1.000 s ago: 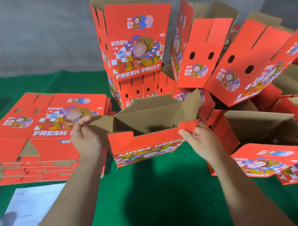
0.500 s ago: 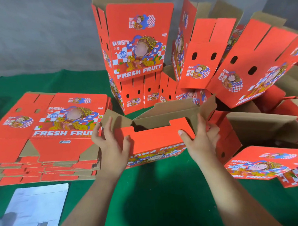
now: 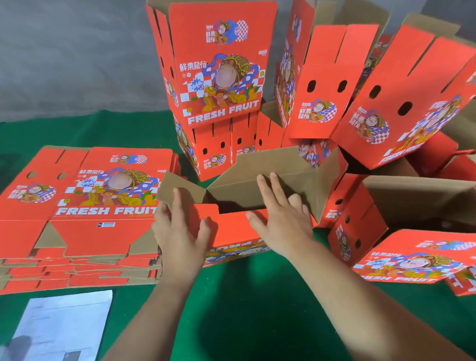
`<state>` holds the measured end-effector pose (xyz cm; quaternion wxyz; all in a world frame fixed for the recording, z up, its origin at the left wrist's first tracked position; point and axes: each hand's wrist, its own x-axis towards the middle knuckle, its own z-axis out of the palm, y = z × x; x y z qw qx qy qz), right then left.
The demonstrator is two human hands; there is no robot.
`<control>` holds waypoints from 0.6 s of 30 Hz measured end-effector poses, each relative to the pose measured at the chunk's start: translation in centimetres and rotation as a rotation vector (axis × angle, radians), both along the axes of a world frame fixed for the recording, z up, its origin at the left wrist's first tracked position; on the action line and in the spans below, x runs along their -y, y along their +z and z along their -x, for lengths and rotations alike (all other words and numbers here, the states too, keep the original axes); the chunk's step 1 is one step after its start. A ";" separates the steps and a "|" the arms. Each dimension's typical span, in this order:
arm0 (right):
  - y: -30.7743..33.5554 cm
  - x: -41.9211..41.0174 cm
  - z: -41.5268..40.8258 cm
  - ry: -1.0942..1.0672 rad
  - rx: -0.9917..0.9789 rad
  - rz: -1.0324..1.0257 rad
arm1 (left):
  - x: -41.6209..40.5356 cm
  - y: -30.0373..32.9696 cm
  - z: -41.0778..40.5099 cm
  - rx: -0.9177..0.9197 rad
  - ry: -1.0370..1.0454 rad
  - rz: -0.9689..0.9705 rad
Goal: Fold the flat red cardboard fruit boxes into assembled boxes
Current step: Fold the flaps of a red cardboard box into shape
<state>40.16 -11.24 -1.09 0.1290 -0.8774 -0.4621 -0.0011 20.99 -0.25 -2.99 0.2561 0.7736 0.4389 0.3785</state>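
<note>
Green desk (image 3: pixel 252 317), grey wall (image 3: pixel 60 49) beyond my hands.
Left hand (image 3: pixel 180 232) and right hand (image 3: pixel 281 217) press flat-fingered on the half-folded box (image 3: pixel 272 176), gripping nothing.

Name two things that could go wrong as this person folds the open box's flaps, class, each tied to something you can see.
1. The right hand presses the red flap with flat fingers; pushed unevenly, it might crease rather than tuck in.
2. The tilted assembled boxes lean just behind the half-folded box; a nudge could topple them.
</note>
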 end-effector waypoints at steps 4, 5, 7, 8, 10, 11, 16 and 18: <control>0.2 -0.5 -0.1 -0.040 0.023 0.083 | -1.0 0.5 0.5 0.141 0.015 -0.051; 0.2 -0.6 -0.1 -0.063 0.024 0.085 | -1.2 0.7 0.6 0.164 0.029 -0.059; 0.2 -0.7 -0.2 -0.128 -0.005 0.051 | -1.3 1.2 0.5 0.242 0.050 -0.050; 0.1 -0.8 -0.4 -0.155 -0.019 0.028 | -1.4 1.4 0.4 0.284 0.057 -0.044; 0.1 -0.8 -0.5 -0.194 -0.034 -0.015 | -1.3 1.7 0.5 0.330 0.062 -0.083; 0.0 -0.8 -0.4 -0.205 -0.030 -0.043 | -1.2 1.8 0.5 0.329 0.046 -0.128; -0.5 -1.1 0.5 -0.143 0.043 -0.101 | -0.4 1.5 -0.8 0.135 -0.069 -0.373; -0.2 -1.2 0.4 -0.142 0.018 -0.070 | -0.2 1.4 -1.2 0.008 -0.094 -0.272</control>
